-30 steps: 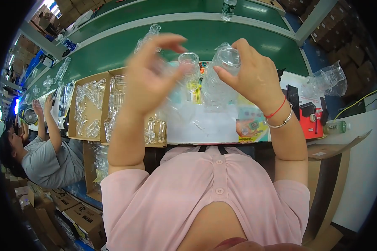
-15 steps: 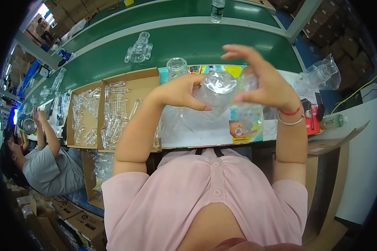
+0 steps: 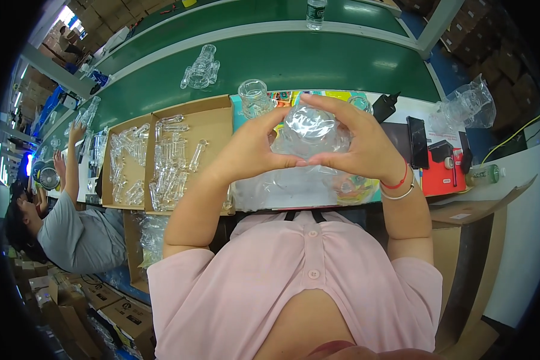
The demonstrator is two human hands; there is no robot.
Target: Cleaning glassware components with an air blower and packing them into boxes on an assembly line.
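My left hand [image 3: 252, 147] and my right hand [image 3: 369, 141] curve round a rounded clear piece [image 3: 310, 127], with shiny clear plastic film stretched over its top. It looks like glassware in a clear bag, but its lower shape is hidden. Both thumbs press near its front edge, tips almost touching, while the fingers wrap its far sides. Loose clear film spreads beneath my hands over the white worktop [image 3: 270, 198]. Just behind my left hand stands an open clear glass vessel [image 3: 256, 99]. Another glass rim [image 3: 360, 103] shows past my right fingers.
To the left, a divided cardboard tray [image 3: 150, 144] holds several glass tubes. A branched glass piece [image 3: 201, 69] rests on the green table [image 3: 270, 57]. At right are a black bottle [image 3: 385, 108], a phone [image 3: 418, 142], a red box [image 3: 441, 177] and bagged glassware [image 3: 468, 108]. A co-worker [image 3: 78, 240] sits left.
My right hand has come in from its raised, spread pose and closed round the film-covered piece, its thumb meeting the left one. The co-worker's arm has reached up and forward.
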